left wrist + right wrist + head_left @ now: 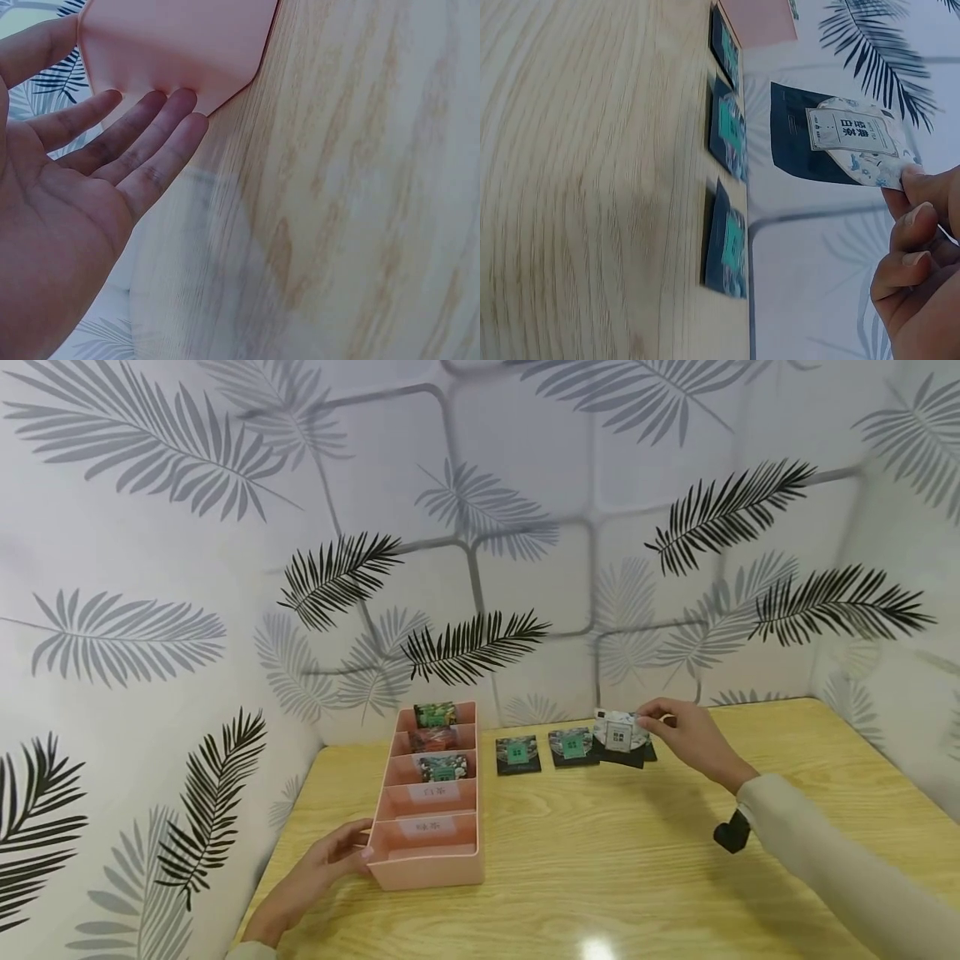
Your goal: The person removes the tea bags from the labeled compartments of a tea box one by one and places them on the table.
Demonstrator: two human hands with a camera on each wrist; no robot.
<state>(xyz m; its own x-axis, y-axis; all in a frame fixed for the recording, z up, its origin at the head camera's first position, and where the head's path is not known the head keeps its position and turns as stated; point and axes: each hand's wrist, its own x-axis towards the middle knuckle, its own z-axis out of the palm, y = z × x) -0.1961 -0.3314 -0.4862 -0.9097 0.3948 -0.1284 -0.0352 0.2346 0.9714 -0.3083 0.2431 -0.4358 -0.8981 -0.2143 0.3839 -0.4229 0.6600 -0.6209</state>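
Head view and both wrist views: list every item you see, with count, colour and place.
Leaf-patterned wall: 1 surround, white with grey and black leaves, back and sides.
Table: 1, light wood-grain, below the wall.
Divided box: 1, pink, left on the table.
Paper labels: 2 visible, whitish, in the two nearest compartments.
Boxed packets: 3 visible, green-yellow, reddish, dark with green label, one per far compartment.
Table packets: 3, black with green labels, in a row right of the box.
Held packet: 1, black and white, raised off the table.
Black item: 1, black, by the right wrist, identity unclear.
Sleeves: 2, pale, lower left and right.
Left hand: 1, touching the box's near left corner.
Right hand: 1, its grip on the held packet's edge.
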